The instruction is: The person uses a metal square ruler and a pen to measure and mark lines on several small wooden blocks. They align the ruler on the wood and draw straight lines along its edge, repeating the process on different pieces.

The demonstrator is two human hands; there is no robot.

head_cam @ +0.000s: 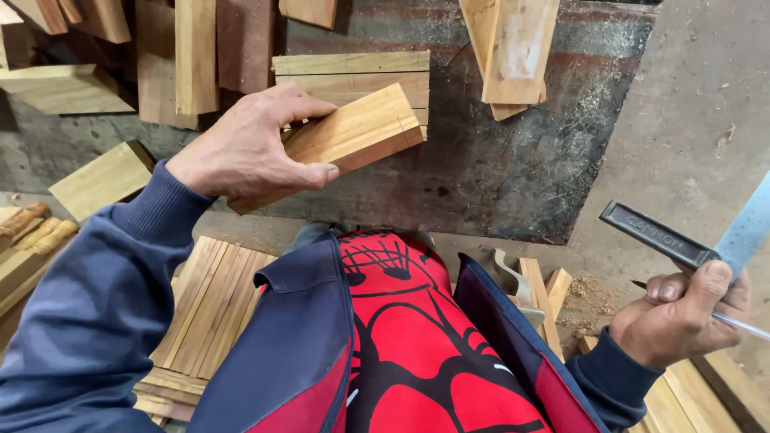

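The left hand [249,148] is closed around a short wooden block [345,140], thumb along its lower edge and fingers folded over the top, so that the far end juts out free over the counter [497,176]; held that way, the cut end and the notch sawn into its corner are turned up where they can be looked over. The block is pale yellow timber with straight grain, smooth faces and a crisp square step at its tip. The right hand [682,317] hangs low at the side, gripping a try square [682,240] by the corner, its dark metal stock pointing left and its pale steel blade running up and off to the right, with a thin pencil [738,322] pinched along with it. The counter top is dark, scuffed sheet, dusted with sawdust. Similar planks [196,56] lie scattered along its far side, and flat slats [212,301] are stacked below at the left.
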